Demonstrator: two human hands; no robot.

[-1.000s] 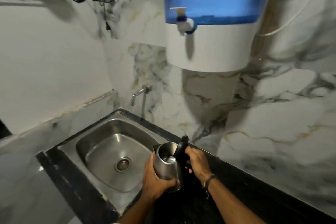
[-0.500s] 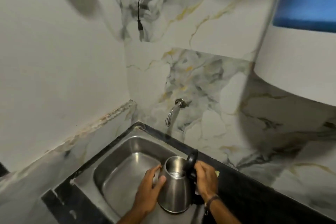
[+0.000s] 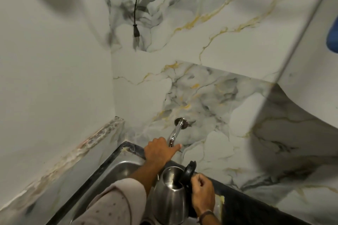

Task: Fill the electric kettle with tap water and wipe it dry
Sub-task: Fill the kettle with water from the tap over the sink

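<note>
I am holding the shiny stainless-steel electric kettle (image 3: 170, 195) upright over the right edge of the steel sink basin (image 3: 126, 168), my right hand (image 3: 202, 192) wrapped tight around its black handle, fingers curled closed on it. Its round black hinged lid (image 3: 189, 171) is standing open above the mouth. My left hand (image 3: 159, 151) is reaching across to the chrome wall-mounted tap (image 3: 175, 131), fingers bent around its lower end with the forefinger pointing right; how firmly I am gripping it I cannot tell. My pale dotted sleeve (image 3: 117, 204) is lying across the basin. A black plug (image 3: 136, 32) is dangling on its cord against the marble-patterned wall (image 3: 210, 42).
</note>
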